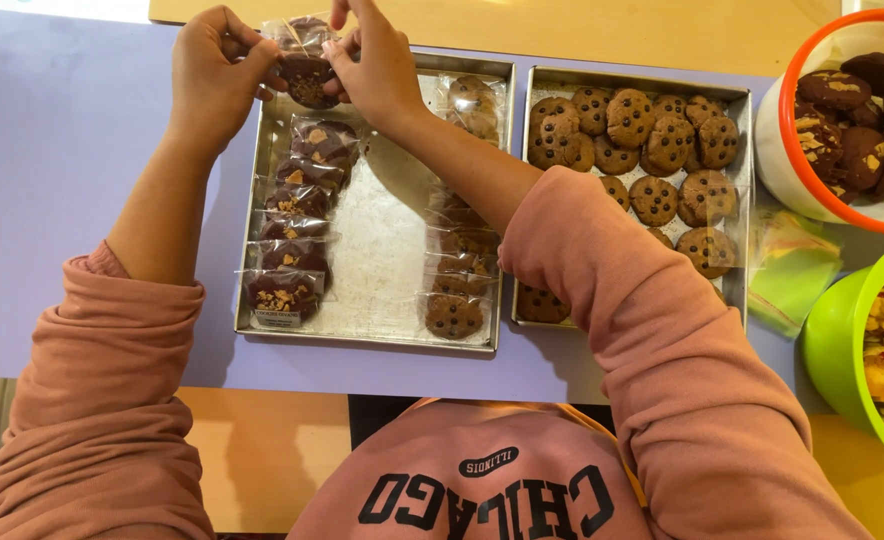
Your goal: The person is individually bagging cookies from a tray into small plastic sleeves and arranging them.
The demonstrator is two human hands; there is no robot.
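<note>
Bright, even, warm light fills the view. Soft shadows fall beneath the arms onto the lilac worktop (62, 200). The shallow silver metal tray (382, 250) shows mild glare. Focus is sharp throughout.

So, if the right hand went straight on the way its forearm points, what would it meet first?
The right hand points up and left, toward the dark cookie in its clear bag, already in its grip. Beyond that it would probably meet the left hand; depth is unclear.

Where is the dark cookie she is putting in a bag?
In the head view, the dark cookie sits in a clear bag at top left, pinched between the left hand and right hand, over the left metal tray.
</note>
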